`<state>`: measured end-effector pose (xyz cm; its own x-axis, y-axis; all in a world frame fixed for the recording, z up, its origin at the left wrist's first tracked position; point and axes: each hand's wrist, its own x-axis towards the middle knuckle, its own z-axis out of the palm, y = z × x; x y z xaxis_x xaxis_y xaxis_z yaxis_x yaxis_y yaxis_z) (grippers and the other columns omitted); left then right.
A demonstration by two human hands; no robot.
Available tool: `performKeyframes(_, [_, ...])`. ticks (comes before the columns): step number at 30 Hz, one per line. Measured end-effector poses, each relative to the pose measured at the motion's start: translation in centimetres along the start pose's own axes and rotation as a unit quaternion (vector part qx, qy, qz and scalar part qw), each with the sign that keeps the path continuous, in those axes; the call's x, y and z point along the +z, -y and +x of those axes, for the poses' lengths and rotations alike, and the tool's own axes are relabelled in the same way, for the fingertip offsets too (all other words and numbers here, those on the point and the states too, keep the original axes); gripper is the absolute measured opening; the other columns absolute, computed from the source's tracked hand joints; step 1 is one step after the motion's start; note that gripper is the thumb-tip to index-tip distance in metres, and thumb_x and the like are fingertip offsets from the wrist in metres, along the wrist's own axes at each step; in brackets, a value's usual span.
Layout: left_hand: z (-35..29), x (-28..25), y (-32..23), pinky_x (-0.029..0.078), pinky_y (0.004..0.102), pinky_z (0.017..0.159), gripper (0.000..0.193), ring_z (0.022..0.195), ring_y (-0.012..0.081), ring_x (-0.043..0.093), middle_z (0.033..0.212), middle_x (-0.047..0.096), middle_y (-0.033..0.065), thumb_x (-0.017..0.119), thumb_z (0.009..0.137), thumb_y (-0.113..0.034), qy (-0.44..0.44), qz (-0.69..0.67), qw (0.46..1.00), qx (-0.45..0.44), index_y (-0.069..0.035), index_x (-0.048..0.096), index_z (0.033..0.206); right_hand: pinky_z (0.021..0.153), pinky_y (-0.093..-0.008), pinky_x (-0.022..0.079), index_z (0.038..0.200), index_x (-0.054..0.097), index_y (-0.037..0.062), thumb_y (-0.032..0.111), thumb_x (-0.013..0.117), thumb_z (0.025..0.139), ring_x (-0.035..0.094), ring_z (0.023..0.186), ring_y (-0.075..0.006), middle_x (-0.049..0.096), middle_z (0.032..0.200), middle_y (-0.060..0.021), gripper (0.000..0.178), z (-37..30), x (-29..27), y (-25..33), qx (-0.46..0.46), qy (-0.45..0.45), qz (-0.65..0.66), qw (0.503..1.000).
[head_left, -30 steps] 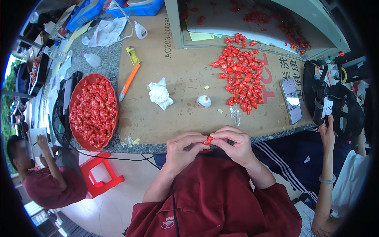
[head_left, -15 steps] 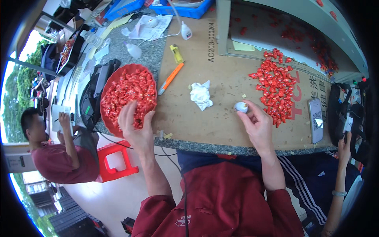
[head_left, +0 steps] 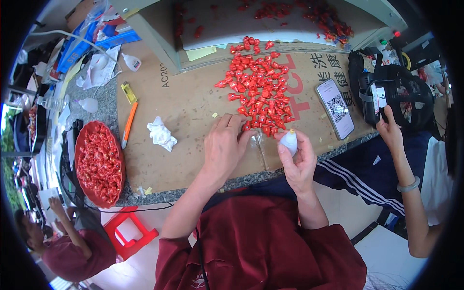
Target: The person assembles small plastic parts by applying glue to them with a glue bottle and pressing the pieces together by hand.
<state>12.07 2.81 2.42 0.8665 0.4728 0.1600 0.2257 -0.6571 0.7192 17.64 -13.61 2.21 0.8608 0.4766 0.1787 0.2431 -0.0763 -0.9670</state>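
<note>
My left hand (head_left: 224, 150) is at the near left edge of a spread of small shiny red pieces (head_left: 263, 92) on the cardboard. Its thumb and index finger close around one red piece (head_left: 247, 126) there; the other fingers curl beside it. In my right hand (head_left: 300, 164) is a small white squeeze bottle (head_left: 289, 143), its yellowish tip pointing up, just in front of the spread. To the left stands a red scalloped bowl (head_left: 122, 181) heaped with the same kind of red pieces.
A crumpled white tissue (head_left: 162, 134), an orange cutter (head_left: 129, 124) and a yellow lighter (head_left: 129, 93) lie on the left. A phone (head_left: 335, 108) lies right of the spread, beside a black fan (head_left: 406, 96). Another person's hand (head_left: 390, 130) reaches in there. A grey shelf (head_left: 166, 55) stands behind.
My left hand has gone from above the bowl rightward to the near edge of the red spread. The right hand has kept the squeeze bottle, now tip up. The view has swung right.
</note>
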Motion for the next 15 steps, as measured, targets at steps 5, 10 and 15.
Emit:
performKeyframes(5, [-1.1, 0.6, -0.2, 0.048, 0.0323, 0.069, 0.024, 0.084, 0.0214, 0.059, 0.089, 0.061, 0.0103, 0.066, 0.077, -0.010, 0.007, -0.079, 0.996, -0.041, -0.002, 0.059, 0.099, 0.073, -0.0263, 0.046, 0.111, 0.051, -0.0013, 0.006, 0.061, 0.083, 0.059, 0.083, -0.0133, 0.062, 0.095, -0.0100, 0.031, -0.6, -0.3, -0.3, 0.016, 0.006, 0.006, 1.000])
performKeyframes(10, [-4.8, -1.1, 0.3, 0.048, 0.0253, 0.072, 0.018, 0.088, 0.0135, 0.058, 0.091, 0.062, 0.0078, 0.061, 0.084, -0.006, 0.041, -0.535, 0.814, -0.223, -0.001, 0.055, 0.101, 0.069, -0.0256, 0.046, 0.108, 0.050, -0.0006, 0.009, 0.063, 0.082, 0.057, 0.077, -0.0125, 0.059, 0.087, -0.0073, 0.031, -1.0, 2.1, 0.5, 0.058, 0.050, 0.072, 0.994])
performKeyframes(15, [-7.5, -1.6, 1.8, 0.050, 0.0252, 0.073, 0.015, 0.079, 0.0125, 0.061, 0.093, 0.063, 0.0083, 0.062, 0.083, -0.002, 0.041, -0.685, 0.691, -0.229, -0.002, 0.055, 0.097, 0.068, -0.0269, 0.047, 0.103, 0.053, 0.0005, 0.006, 0.062, 0.080, 0.058, 0.077, -0.0123, 0.060, 0.088, -0.0074, 0.025, -1.2, 4.0, 1.3, 0.038, 0.136, 0.063, 0.988])
